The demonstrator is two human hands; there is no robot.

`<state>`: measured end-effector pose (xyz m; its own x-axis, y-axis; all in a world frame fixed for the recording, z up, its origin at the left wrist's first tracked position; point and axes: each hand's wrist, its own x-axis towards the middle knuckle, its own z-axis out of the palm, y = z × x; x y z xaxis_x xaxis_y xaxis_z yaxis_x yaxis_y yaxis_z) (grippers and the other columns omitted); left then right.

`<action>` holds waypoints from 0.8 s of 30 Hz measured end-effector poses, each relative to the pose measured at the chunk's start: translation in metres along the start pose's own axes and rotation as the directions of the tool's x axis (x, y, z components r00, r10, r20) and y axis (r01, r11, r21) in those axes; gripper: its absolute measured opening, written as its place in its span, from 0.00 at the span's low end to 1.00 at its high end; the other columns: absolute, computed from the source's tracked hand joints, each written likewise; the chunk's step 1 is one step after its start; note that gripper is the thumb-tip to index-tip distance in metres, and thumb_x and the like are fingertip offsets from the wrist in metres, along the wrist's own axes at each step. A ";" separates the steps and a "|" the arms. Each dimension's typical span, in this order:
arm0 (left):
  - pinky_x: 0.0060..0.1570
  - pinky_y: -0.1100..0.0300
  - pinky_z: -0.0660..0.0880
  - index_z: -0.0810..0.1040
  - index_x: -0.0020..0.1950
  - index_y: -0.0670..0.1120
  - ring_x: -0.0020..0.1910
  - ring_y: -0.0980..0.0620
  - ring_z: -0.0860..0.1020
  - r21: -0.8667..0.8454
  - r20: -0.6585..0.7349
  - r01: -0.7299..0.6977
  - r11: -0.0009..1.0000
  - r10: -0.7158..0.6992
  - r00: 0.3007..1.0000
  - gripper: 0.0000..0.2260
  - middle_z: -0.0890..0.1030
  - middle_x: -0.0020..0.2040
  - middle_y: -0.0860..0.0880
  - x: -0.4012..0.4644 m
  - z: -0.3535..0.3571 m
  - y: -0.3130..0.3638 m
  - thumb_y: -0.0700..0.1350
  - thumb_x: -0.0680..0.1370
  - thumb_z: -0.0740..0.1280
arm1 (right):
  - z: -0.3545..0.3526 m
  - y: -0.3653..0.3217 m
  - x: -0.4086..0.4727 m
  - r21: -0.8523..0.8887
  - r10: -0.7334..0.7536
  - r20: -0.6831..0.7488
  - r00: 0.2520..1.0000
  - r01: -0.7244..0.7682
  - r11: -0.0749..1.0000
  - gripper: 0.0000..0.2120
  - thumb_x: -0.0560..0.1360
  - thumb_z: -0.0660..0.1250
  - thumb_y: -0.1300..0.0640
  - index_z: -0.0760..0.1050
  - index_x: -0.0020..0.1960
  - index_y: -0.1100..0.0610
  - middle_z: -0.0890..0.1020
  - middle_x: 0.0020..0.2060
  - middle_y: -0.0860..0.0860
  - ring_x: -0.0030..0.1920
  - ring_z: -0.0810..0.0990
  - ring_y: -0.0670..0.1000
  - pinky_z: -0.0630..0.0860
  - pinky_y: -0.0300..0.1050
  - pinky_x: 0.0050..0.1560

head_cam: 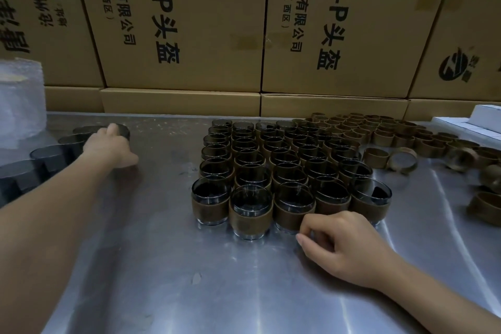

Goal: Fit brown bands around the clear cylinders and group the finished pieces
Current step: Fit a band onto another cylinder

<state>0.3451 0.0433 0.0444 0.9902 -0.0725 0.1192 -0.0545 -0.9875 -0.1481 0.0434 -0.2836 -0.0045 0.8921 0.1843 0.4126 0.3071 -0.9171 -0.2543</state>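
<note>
Several clear cylinders with brown bands [250,211] stand packed in rows at the middle of the steel table [168,279]. Bare clear cylinders [48,156] line up at the far left. My left hand [109,148] reaches over them, fingers on the rim of the farthest one [122,130]. My right hand [344,247] rests on the table just in front of the banded group, fingers curled, touching the front row; whether it holds anything I cannot tell. Loose brown bands [376,130] lie in a heap at the back right.
Printed cardboard boxes [189,22] wall off the back of the table. A roll of bubble wrap [19,100] stands at the far left. White flat boxes [477,122] sit at the right edge. Some bands [485,206] lie scattered on the right side.
</note>
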 end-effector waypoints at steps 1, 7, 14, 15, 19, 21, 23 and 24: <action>0.61 0.51 0.70 0.77 0.64 0.44 0.63 0.40 0.69 0.005 0.008 -0.014 1.000 0.014 1.000 0.20 0.64 0.67 0.41 -0.004 0.001 0.003 0.54 0.77 0.63 | 0.000 0.000 0.000 0.000 0.002 -0.003 1.000 -0.002 1.000 0.09 0.72 0.58 0.42 0.67 0.35 0.42 0.69 0.22 0.41 0.28 0.72 0.41 0.62 0.32 0.31; 0.64 0.51 0.63 0.74 0.66 0.42 0.64 0.40 0.71 0.014 0.000 0.047 0.999 -0.047 0.999 0.18 0.70 0.67 0.40 -0.027 0.016 0.018 0.49 0.79 0.59 | 0.002 0.003 0.001 -0.018 0.007 -0.043 0.999 -0.008 1.000 0.10 0.73 0.62 0.46 0.72 0.35 0.48 0.69 0.22 0.40 0.28 0.72 0.40 0.64 0.35 0.31; 0.43 0.52 0.70 0.83 0.50 0.42 0.46 0.39 0.78 0.038 -0.439 -0.241 0.970 0.233 0.868 0.10 0.80 0.48 0.41 -0.089 0.024 0.033 0.43 0.76 0.63 | 0.002 0.001 0.001 -0.043 0.002 -0.080 0.997 -0.005 0.999 0.11 0.74 0.61 0.46 0.72 0.35 0.47 0.67 0.22 0.40 0.27 0.70 0.40 0.67 0.38 0.30; 0.42 0.50 0.71 0.83 0.49 0.40 0.43 0.38 0.78 0.000 -0.492 -0.293 0.956 0.255 0.832 0.08 0.80 0.46 0.40 -0.098 0.024 0.036 0.41 0.75 0.64 | 0.001 0.001 0.001 -0.043 0.005 -0.088 0.996 -0.008 0.999 0.10 0.74 0.61 0.47 0.72 0.34 0.47 0.67 0.22 0.40 0.27 0.69 0.40 0.68 0.39 0.30; 0.50 0.47 0.71 0.79 0.56 0.42 0.50 0.37 0.77 -0.355 -0.535 -0.310 0.882 0.080 0.841 0.10 0.77 0.52 0.40 -0.131 0.022 0.053 0.39 0.79 0.62 | 0.002 0.001 0.000 -0.040 0.016 -0.113 0.993 -0.020 0.999 0.11 0.75 0.64 0.49 0.68 0.34 0.45 0.67 0.22 0.39 0.26 0.68 0.40 0.63 0.39 0.30; 0.57 0.45 0.70 0.79 0.57 0.44 0.52 0.38 0.75 -0.609 -0.549 -0.322 0.724 -0.092 0.831 0.11 0.75 0.52 0.42 -0.147 0.013 0.061 0.40 0.81 0.59 | 0.002 0.001 0.000 -0.047 0.028 -0.118 0.993 -0.033 0.998 0.12 0.75 0.65 0.50 0.68 0.34 0.45 0.67 0.22 0.40 0.27 0.68 0.41 0.62 0.40 0.31; 0.57 0.46 0.71 0.79 0.58 0.43 0.49 0.42 0.74 -0.689 -0.645 -0.445 0.572 -0.205 0.736 0.11 0.71 0.50 0.43 -0.165 -0.003 0.069 0.39 0.82 0.58 | 0.002 0.001 0.000 -0.057 0.037 -0.120 0.992 -0.044 0.997 0.11 0.76 0.66 0.51 0.70 0.35 0.47 0.69 0.23 0.41 0.28 0.69 0.43 0.62 0.41 0.32; 0.54 0.50 0.72 0.78 0.59 0.42 0.48 0.47 0.73 -0.687 -0.694 -0.524 0.503 -0.241 0.679 0.11 0.71 0.49 0.44 -0.175 -0.012 0.075 0.39 0.82 0.58 | 0.002 0.000 0.000 -0.058 0.038 -0.122 0.992 -0.046 0.997 0.11 0.76 0.66 0.51 0.71 0.35 0.48 0.70 0.24 0.41 0.29 0.70 0.43 0.63 0.41 0.32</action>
<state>0.1666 -0.0193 0.0245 0.5960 0.0917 0.7977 -0.6344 -0.5553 0.5378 0.0442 -0.2830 -0.0065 0.8562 0.1047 0.5059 0.2462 -0.9436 -0.2215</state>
